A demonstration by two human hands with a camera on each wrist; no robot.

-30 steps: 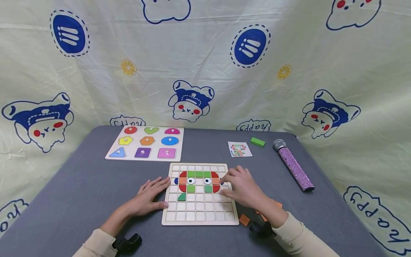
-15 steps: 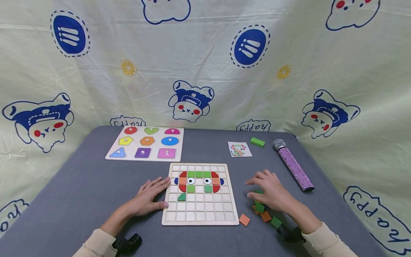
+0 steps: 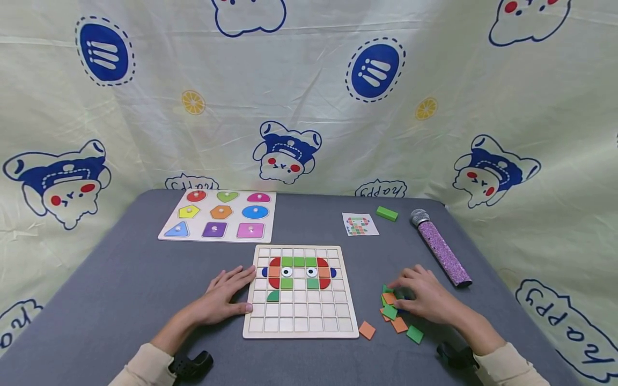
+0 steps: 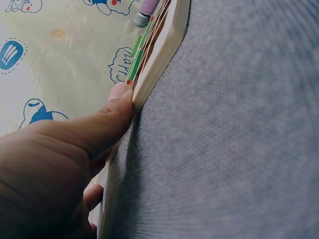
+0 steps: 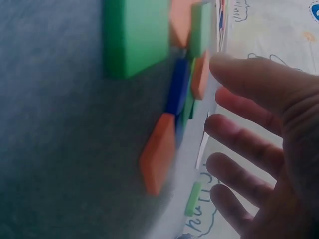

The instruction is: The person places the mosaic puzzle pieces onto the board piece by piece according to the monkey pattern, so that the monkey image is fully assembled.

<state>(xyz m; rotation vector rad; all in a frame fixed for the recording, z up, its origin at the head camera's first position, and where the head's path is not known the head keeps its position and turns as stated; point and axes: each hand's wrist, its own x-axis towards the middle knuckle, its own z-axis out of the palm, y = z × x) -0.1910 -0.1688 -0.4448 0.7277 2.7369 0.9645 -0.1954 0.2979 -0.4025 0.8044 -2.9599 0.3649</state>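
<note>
A wooden grid board (image 3: pixel 299 324) carries coloured tiles arranged like a face: red corners, green squares, two eye tiles, blue ends and a green quarter piece (image 3: pixel 273 296) below. My left hand (image 3: pixel 219 300) rests against the board's left edge, its thumb (image 4: pixel 119 94) touching the rim in the left wrist view. To the right of the board, my right hand (image 3: pixel 429 300) hovers at a loose pile of green, orange and blue tiles, fingers spread and slightly bent. In the right wrist view the fingertips are near an orange tile (image 5: pixel 201 74); no tile is held there.
Behind the board lie a shape puzzle (image 3: pixel 232 228), a small pattern card (image 3: pixel 361 224) and a green block (image 3: pixel 387 213). A glittery purple microphone (image 3: pixel 441 249) is at the right. One orange tile (image 3: pixel 367 330) sits by the board's lower right corner.
My right hand has moved right, away from the board, to the loose tiles, exposing the blue tile at the face's right end. My left hand has stayed put.
</note>
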